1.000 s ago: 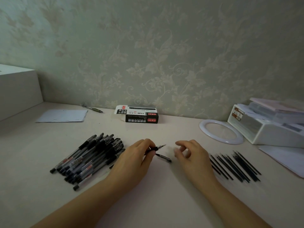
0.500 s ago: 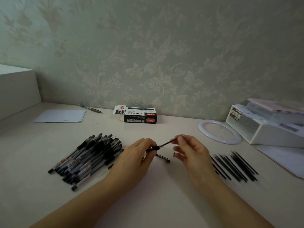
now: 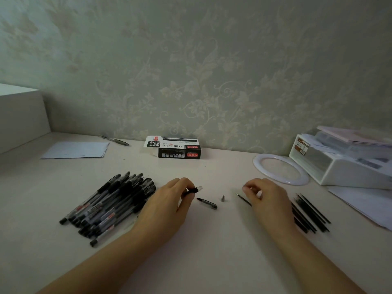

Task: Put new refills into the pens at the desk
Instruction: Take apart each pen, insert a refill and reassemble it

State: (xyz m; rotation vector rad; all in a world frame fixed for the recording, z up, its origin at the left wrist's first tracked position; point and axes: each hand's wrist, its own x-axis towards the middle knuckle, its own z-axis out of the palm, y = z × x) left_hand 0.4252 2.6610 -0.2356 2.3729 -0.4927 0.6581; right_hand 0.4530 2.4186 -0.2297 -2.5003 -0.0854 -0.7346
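The pale desk [image 3: 212, 247] carries a heap of capped pens [image 3: 108, 205] at left and a row of black refills [image 3: 310, 214] at right. Between them lie a pen cap [image 3: 207, 203] and a small metal tip [image 3: 223, 198] — apart. Further back: a pen box [image 3: 179, 150], paper sheet [image 3: 76, 150], lone pen [image 3: 115, 140], white ring [image 3: 280, 171] and white organizer [image 3: 347, 164].

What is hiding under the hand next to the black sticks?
A thin refill pokes out from under the right hand, held in its fingers. Its far end and some loose refills are covered.
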